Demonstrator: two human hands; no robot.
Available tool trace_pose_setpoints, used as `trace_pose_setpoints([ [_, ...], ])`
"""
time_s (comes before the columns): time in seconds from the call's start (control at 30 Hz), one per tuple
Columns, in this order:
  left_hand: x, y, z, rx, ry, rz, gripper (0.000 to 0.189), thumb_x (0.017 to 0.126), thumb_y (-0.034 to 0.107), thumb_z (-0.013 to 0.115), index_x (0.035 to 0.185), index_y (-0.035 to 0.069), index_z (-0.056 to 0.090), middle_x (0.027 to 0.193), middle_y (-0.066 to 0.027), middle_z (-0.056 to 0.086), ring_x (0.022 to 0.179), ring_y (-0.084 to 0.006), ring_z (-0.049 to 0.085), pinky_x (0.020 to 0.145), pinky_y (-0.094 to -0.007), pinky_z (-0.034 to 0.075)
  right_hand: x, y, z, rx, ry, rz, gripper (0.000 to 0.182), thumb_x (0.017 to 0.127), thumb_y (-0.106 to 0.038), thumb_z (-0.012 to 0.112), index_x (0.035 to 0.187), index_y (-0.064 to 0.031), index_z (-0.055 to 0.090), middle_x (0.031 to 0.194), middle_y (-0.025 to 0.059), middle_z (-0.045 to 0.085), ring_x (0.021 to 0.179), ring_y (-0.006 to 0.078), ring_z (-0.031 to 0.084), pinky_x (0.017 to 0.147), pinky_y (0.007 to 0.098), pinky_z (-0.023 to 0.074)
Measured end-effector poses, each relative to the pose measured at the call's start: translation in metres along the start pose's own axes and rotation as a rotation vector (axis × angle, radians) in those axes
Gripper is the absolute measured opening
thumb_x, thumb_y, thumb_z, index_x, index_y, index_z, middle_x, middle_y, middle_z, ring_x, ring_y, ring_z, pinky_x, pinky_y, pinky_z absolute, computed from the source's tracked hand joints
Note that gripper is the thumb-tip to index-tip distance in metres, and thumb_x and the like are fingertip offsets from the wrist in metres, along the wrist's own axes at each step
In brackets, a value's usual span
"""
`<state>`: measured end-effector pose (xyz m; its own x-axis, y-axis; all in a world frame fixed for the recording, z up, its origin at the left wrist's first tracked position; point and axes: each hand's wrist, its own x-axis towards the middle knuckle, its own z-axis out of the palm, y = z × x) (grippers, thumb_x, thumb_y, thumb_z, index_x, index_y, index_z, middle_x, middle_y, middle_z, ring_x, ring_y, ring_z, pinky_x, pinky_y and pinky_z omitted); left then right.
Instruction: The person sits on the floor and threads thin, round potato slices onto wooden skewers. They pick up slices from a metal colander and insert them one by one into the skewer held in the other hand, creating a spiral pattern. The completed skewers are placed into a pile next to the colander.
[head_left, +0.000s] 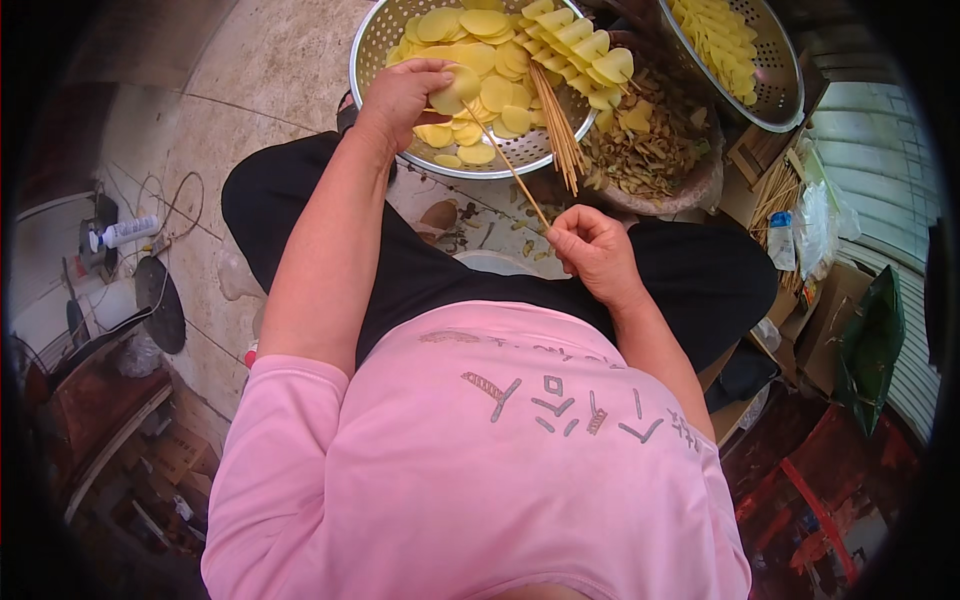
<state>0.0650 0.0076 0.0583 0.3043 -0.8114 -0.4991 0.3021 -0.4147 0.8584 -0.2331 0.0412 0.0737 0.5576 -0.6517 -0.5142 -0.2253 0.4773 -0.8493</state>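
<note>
My left hand (401, 101) holds a round potato slice (456, 90) over a perforated metal colander (420, 166). A thin wooden skewer (510, 166) runs from that slice down to my right hand (589, 247), whose thumb and fingers pinch its lower end. Whether the tip has pierced the slice I cannot tell. Many loose yellow potato slices (497, 94) lie in the colander. Skewers threaded with potato slices (577, 45) rest on its right side, and a bundle of bare wooden skewers (556, 131) leans over its near right rim.
A basin (697, 196) of peelings stands right of the colander. Beyond it, a second metal colander (780, 90) holds threaded slices. More bare skewers (776, 195) and plastic bags (814, 221) are at the right. A white bottle (129, 231) and cables lie at the left.
</note>
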Motion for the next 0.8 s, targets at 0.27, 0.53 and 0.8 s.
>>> trace_pose_setpoints([
  [0.27, -0.002, -0.006, 0.010, -0.112, 0.062, -0.003, 0.024, 0.088, 0.010, 0.056, 0.109, -0.001, 0.060, 0.101, -0.0112, 0.063, 0.087, -0.0202, 0.064, 0.073, -0.0333, 0.056, 0.004, 0.001, 0.000, 0.012, -0.011, -0.008, 0.012, 0.086, -0.013, 0.066, 0.081, -0.0047, 0.059, 0.064, -0.0040, 0.054, 0.051, 0.0024, 0.045, 0.046, 0.0172, 0.0367],
  [0.53, 0.008, -0.016, 0.008, -0.384, 0.089, 0.003, 0.027, 0.085, 0.006, 0.056, 0.111, -0.003, 0.057, 0.102, -0.0135, 0.061, 0.091, -0.0236, 0.062, 0.079, -0.0370, 0.054, 0.005, 0.004, 0.000, -0.036, -0.023, 0.003, 0.012, 0.086, -0.013, 0.066, 0.081, -0.0051, 0.059, 0.065, -0.0039, 0.054, 0.052, 0.0025, 0.046, 0.046, 0.0174, 0.0374],
  [0.8, -0.001, -0.014, 0.013, -0.431, 0.072, -0.073, 0.031, 0.085, 0.013, 0.063, 0.111, -0.002, 0.055, 0.107, -0.0148, 0.061, 0.096, -0.0238, 0.062, 0.083, -0.0410, 0.053, 0.007, 0.008, 0.001, -0.015, 0.035, 0.007, 0.011, 0.086, -0.013, 0.066, 0.082, -0.0050, 0.059, 0.066, -0.0032, 0.055, 0.052, 0.0030, 0.047, 0.047, 0.0176, 0.0384],
])
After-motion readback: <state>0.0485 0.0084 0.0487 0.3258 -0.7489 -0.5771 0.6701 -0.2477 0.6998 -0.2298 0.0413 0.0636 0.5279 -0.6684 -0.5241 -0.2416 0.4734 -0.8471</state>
